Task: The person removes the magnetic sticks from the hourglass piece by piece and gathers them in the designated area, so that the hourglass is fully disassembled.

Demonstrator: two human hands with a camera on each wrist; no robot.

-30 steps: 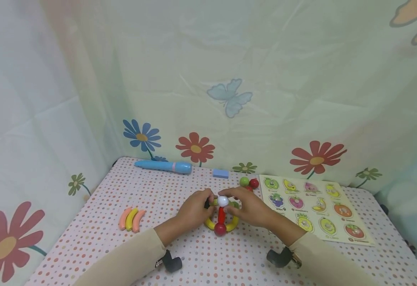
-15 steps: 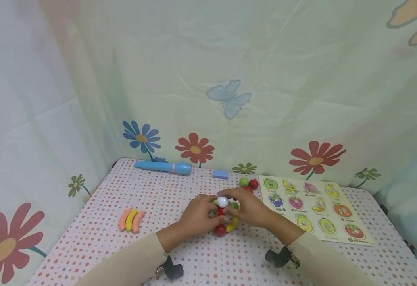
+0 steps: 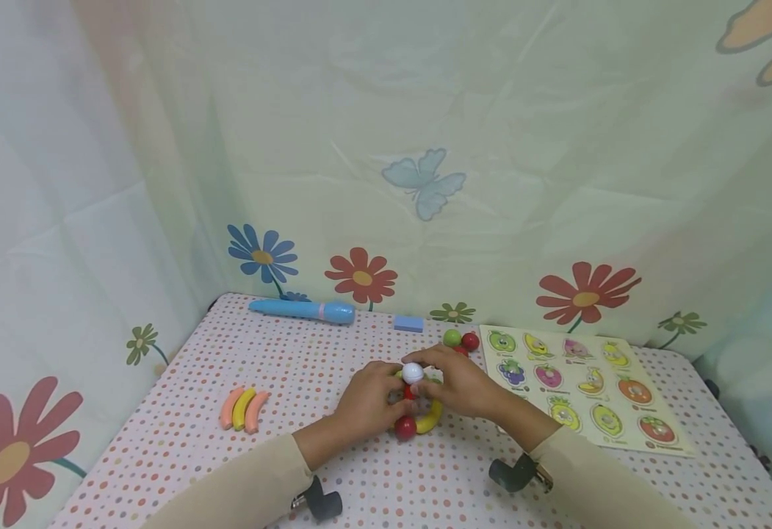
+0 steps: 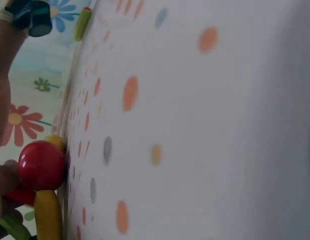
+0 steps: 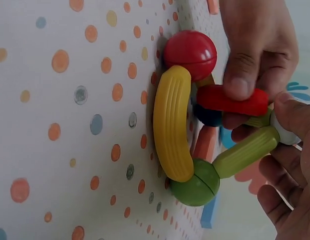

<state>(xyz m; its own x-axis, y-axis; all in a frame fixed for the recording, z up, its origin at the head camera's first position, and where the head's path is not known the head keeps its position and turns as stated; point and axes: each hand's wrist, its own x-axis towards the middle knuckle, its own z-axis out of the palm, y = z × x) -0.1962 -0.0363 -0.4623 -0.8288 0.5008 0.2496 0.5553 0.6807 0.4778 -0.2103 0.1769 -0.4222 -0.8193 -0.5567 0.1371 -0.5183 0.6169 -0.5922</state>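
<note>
A toy frame of balls and rods stands under both hands, with a white ball (image 3: 413, 372) on top. My left hand (image 3: 372, 400) pinches its red rod (image 5: 209, 97), thumb on the near face. The rod's lower end lies close to a red ball (image 5: 189, 54) at the base. My right hand (image 3: 461, 382) holds the white ball between thumb and fingers. From there a light green rod (image 5: 247, 152) slopes to a green ball (image 5: 195, 185). A yellow curved rod (image 5: 172, 122) spans the green and red balls. Behind shows a dark blue ball (image 5: 207, 116), partly hidden.
Two pink curved rods and a yellow one (image 3: 243, 408) lie at left. Behind the right hand sit loose balls, green (image 3: 452, 337) and red (image 3: 470, 341). A fruit puzzle board (image 3: 587, 389) is at right. A blue pen-shaped toy (image 3: 302, 309) and blue block (image 3: 408, 323) lie along the back.
My left hand has shifted from the frame's left side to the red rod at its front. The red ball has moved slightly left. My right hand stays at the white ball.
</note>
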